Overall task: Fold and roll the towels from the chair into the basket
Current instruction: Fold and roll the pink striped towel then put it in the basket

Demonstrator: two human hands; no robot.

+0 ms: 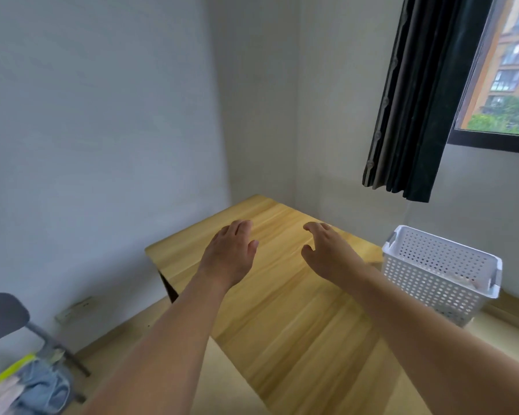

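Bare forearms, no sleeves; hands [231, 253] ungloved, ringless.

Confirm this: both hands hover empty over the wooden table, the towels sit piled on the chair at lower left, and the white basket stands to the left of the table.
One thing is wrong: the head view shows the white basket to the right of the wooden table, not the left. The rest holds: the left hand and right hand are empty, and the towels lie on the chair.
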